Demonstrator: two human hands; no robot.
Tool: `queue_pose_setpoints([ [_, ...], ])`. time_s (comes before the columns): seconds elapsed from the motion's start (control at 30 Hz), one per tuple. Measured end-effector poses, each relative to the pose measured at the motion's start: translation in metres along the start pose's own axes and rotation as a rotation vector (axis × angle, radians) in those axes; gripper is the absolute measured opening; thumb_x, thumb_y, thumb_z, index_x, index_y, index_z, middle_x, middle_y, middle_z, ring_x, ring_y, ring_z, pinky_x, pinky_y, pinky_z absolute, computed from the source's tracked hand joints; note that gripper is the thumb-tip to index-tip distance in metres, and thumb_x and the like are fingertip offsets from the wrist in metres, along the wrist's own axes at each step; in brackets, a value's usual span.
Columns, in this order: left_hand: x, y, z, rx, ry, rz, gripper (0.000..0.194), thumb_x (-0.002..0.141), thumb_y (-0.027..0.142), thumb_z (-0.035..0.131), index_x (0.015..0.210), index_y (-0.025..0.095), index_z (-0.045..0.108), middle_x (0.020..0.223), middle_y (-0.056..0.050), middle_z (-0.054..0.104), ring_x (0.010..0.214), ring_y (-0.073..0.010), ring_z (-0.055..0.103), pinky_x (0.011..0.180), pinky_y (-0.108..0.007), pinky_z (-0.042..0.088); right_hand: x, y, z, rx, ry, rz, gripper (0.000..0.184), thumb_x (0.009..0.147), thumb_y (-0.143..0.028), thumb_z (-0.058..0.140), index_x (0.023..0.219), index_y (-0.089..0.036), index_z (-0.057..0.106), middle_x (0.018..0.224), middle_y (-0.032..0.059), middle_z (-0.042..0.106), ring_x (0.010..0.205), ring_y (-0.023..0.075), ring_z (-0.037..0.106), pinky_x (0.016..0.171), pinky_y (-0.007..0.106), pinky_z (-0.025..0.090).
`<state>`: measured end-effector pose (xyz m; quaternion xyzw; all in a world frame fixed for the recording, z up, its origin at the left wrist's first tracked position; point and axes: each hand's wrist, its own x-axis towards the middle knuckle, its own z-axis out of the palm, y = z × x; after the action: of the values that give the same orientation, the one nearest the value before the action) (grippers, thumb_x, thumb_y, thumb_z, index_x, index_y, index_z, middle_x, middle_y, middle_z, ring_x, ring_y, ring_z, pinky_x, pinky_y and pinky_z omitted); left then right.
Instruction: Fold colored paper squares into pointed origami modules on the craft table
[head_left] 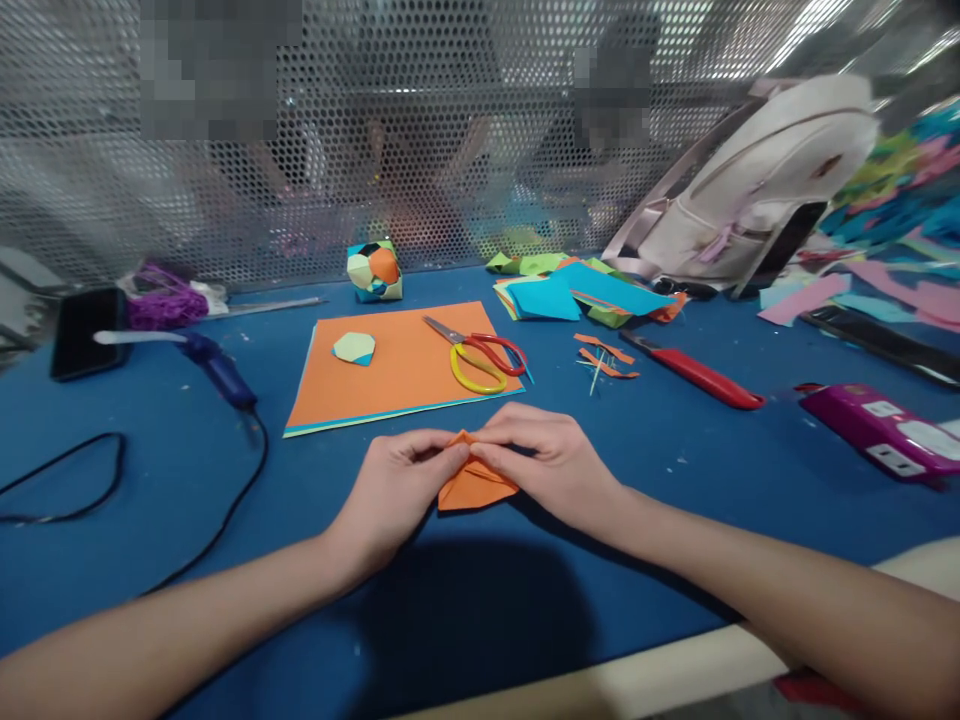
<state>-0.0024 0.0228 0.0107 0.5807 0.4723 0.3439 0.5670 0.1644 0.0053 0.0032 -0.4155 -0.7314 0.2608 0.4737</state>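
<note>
A small piece of folded orange paper (478, 488) is held just above the blue table, close to its front. My left hand (394, 485) pinches its upper left side between thumb and fingers. On the other side, my right hand (559, 465) pinches the top near the same spot, so the fingertips of both hands nearly meet. Beyond the hands lie scissors (480, 358) with red and yellow handles, on a stack of orange sheets (405, 340). A small pale green folded paper piece (354, 348) rests on that stack too.
A paper ball (375, 271) stands by the perforated metal panel (435, 150). At left are a glue gun (217, 370) with its cord, purple yarn (169, 298) and a phone (88, 330). Paper scraps (604, 360), a red cutter (705, 375), a purple power strip (885, 430) and a backpack (757, 180) are right.
</note>
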Motion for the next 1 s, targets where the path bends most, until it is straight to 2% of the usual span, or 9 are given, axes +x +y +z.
queue_pose_setpoints([
  [0.2,0.0003,-0.0009,0.0001,0.039,-0.013,0.006,0.023,0.072,0.036,0.067,0.083,0.018,0.076,0.077,-0.001,0.073,0.07,-0.0144,0.06,0.063,-0.019,0.046,0.0021,-0.003,-0.0004,0.013,0.001,0.035,0.014,0.082,-0.016,0.057,0.082,-0.018,0.071,0.077,0.0025,0.067,0.071,0.0117,0.06,0.067,0.025,0.048],
  [0.43,0.0006,-0.0007,0.0021,0.087,-0.011,0.025,0.025,0.071,0.037,0.066,0.08,0.016,0.076,0.076,-0.002,0.072,0.069,-0.0157,0.06,0.061,-0.021,0.046,0.0024,-0.0037,-0.0016,-0.008,0.003,0.11,0.014,0.08,-0.015,0.058,0.071,-0.018,0.068,0.07,0.0,0.065,0.066,0.011,0.059,0.063,0.024,0.047],
  [0.63,-0.0016,0.0004,0.0034,0.104,-0.024,0.028,0.022,0.072,0.035,0.064,0.078,0.017,0.076,0.073,-0.001,0.072,0.068,-0.0152,0.059,0.06,-0.02,0.046,0.0034,-0.0052,-0.0009,0.025,-0.013,0.104,0.012,0.081,-0.018,0.058,0.076,-0.018,0.069,0.074,0.0015,0.066,0.07,0.0118,0.06,0.066,0.024,0.047],
  [0.83,-0.0022,-0.0029,0.0041,0.153,-0.027,0.033,0.022,0.072,0.034,0.063,0.075,0.016,0.076,0.071,-0.001,0.071,0.068,-0.016,0.059,0.06,-0.021,0.046,0.0025,-0.0051,0.0008,0.022,-0.009,0.104,0.013,0.08,-0.017,0.059,0.071,-0.018,0.068,0.07,0.0007,0.066,0.066,0.0115,0.059,0.063,0.024,0.046],
  [1.0,-0.0014,-0.0012,0.0036,0.139,-0.025,0.032,0.022,0.072,0.035,0.064,0.075,0.017,0.076,0.074,-0.001,0.072,0.067,-0.0151,0.059,0.06,-0.02,0.045,0.0042,-0.0065,-0.003,0.031,-0.026,0.151,0.019,0.084,-0.024,0.054,0.073,-0.018,0.068,0.076,0.0019,0.067,0.072,0.0126,0.06,0.067,0.024,0.047],
])
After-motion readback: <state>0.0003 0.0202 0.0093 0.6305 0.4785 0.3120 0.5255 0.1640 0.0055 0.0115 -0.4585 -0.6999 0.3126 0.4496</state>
